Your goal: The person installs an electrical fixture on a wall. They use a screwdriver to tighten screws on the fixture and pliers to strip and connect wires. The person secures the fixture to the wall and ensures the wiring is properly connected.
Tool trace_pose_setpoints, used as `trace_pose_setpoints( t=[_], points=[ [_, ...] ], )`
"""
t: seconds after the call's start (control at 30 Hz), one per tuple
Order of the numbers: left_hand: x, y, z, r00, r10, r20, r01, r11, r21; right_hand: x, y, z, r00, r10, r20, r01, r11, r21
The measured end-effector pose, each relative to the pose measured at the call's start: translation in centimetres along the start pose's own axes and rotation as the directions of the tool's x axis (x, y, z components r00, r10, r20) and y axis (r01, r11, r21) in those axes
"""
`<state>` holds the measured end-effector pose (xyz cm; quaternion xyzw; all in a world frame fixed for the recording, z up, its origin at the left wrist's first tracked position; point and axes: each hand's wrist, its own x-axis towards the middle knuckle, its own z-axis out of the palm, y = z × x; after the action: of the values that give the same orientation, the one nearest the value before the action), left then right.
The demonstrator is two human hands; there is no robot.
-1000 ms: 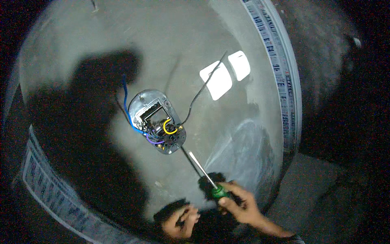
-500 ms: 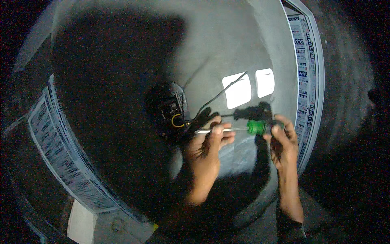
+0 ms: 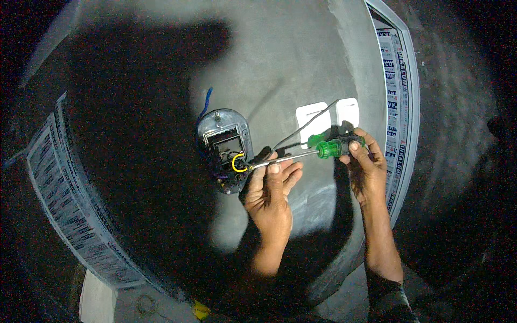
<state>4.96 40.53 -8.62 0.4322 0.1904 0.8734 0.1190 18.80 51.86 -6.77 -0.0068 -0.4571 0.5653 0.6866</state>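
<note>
At the far left a strip of printed film (image 3: pixel 64 204) runs along the curved edge of the grey wall (image 3: pixel 301 64), much of it sunk in the person's own shadow. Moving right, a blue wire (image 3: pixel 205 105) rises from the top of an open electrical box (image 3: pixel 225 151) set in the wall; its cover is off, and a yellow wire (image 3: pixel 236 162) loops among darker wiring inside.

Just right of the box, the left hand (image 3: pixel 268 196) reaches up from below, its fingers loosely curled around the metal shaft of the screwdriver (image 3: pixel 301 155) close to the tip, guiding it. The tip sits at the right edge of the box, beside the yellow loop; whether it touches a screw cannot be told.

The shaft runs rightward and slightly upward to a green handle, which the right hand (image 3: pixel 365 169) grips firmly, fingers closed over the dark end. Behind the handle, two white switch plates (image 3: pixel 350 111) sit side by side on the wall, and a thin dark cable (image 3: pixel 307 125) slants across the left one toward the box. Further right, another band of printed film lines a pale frame (image 3: pixel 398 81), beyond which everything falls into darkness.
</note>
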Motion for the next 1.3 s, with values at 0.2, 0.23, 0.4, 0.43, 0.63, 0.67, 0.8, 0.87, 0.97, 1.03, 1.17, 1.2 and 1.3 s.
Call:
trace_pose_setpoints(
  t=[0.2, 0.23, 0.4, 0.43, 0.63, 0.67, 0.8, 0.87, 0.97, 1.03, 1.17, 1.2, 1.3],
  points=[
    [0.2, 0.1, 0.0, 0.999, -0.04, -0.017, 0.04, 0.999, -0.033, 0.2, -0.2, 0.0, 1.0, 0.0, -0.016, 0.0, 0.999, -0.038],
    [0.1, 0.1, 0.1, 0.999, -0.049, -0.023, 0.048, 0.998, -0.035, 0.2, -0.2, 0.0, 1.0, 0.001, -0.021, -0.002, 0.999, -0.042],
    [0.1, 0.4, 0.1, 0.999, -0.049, -0.019, 0.049, 0.998, -0.039, 0.2, -0.4, 0.1, 1.0, 0.011, -0.028, -0.013, 0.997, -0.079],
    [0.0, 0.4, 0.2, 0.998, -0.052, -0.028, 0.051, 0.998, -0.028, 0.2, -0.4, 0.2, 0.997, 0.028, -0.067, -0.034, 0.994, -0.099],
    [0.2, 0.7, 0.2, 0.997, -0.069, -0.032, 0.068, 0.996, -0.054, 0.1, -0.8, 0.6, 1.0, -0.017, -0.014, 0.016, 0.996, -0.087],
    [0.2, 0.7, 0.2, 0.997, -0.068, -0.026, 0.067, 0.996, -0.054, 0.2, -0.9, 0.6, 1.0, -0.023, -0.008, 0.022, 0.995, -0.093],
    [0.0, -0.1, -0.2, 0.998, -0.054, -0.016, 0.053, 0.997, -0.055, 1.0, -1.2, 0.3, 0.999, -0.043, 0.025, 0.046, 0.991, -0.123],
    [-0.3, -0.8, -0.3, 0.999, -0.038, -0.02, 0.036, 0.997, -0.065, 1.5, -1.2, 0.0, 0.998, -0.041, 0.043, 0.047, 0.991, -0.124],
    [-0.9, -1.6, -0.5, 0.999, -0.03, -0.022, 0.028, 0.996, -0.089, 1.7, -0.9, -0.4, 0.99, -0.075, 0.12, 0.081, 0.995, -0.052],
    [-1.2, -1.8, -0.7, 0.999, -0.049, -0.024, 0.046, 0.993, -0.112, 1.6, -0.8, -0.5, 0.988, -0.071, 0.135, 0.079, 0.995, -0.054],
    [-1.4, -1.7, -1.2, 0.999, -0.035, -0.009, 0.034, 0.994, -0.1, 1.8, -0.6, -0.3, 0.981, -0.06, 0.185, 0.061, 0.998, -0.003],
    [-1.4, -1.7, -1.3, 0.999, -0.043, -0.017, 0.041, 0.994, -0.106, 2.0, -0.5, -0.2, 0.983, -0.042, 0.176, 0.043, 0.999, -0.003],
    [-1.5, -2.2, -1.5, 0.998, -0.046, -0.04, 0.041, 0.99, -0.132, 2.8, -0.2, 0.4, 0.984, -0.033, 0.173, 0.031, 0.999, 0.013]
  ],
)
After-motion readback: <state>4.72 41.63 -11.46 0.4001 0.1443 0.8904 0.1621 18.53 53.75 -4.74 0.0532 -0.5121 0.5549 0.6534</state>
